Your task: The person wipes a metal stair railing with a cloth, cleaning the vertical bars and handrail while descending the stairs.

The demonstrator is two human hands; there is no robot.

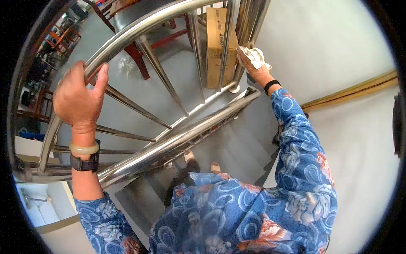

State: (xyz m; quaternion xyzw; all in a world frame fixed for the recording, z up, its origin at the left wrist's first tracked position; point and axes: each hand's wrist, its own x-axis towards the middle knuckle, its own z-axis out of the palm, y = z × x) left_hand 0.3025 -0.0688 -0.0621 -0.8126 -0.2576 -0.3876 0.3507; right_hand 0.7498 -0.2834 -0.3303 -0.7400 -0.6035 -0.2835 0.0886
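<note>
My left hand (pixel 78 96) grips the curved top rail of a shiny metal stair railing (pixel 127 36), its fingers wrapped over the tube. On the other side, my right hand (pixel 256 70) holds a crumpled white cloth (pixel 255 57) up against a thick metal post (pixel 250 23) at the railing's right end. The cloth covers part of the fingers. Slanted metal bars run down from the top rail, and a lower handrail (pixel 177 139) crosses in front of me.
A tall cardboard box (pixel 217 31) stands behind the bars. Grey stairs (pixel 237 146) descend around my feet. A white wall (pixel 338 42) carries a wooden handrail (pixel 351 91) at right. Dark wooden chairs and a table leg (pixel 137 59) stand beyond the railing.
</note>
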